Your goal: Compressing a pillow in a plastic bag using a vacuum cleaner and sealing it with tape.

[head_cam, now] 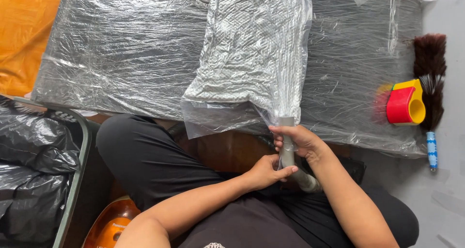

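Centrally, both hands are clasping a grey vacuum hose, right hand wrapped shut at the mouth of a clear bag of white bedding, left hand pinching below, sealing plastic round the nozzle.

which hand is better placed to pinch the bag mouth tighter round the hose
Probably the right hand: it grips the grey vacuum hose right where the clear plastic bag gathers. The left hand holds lower down.
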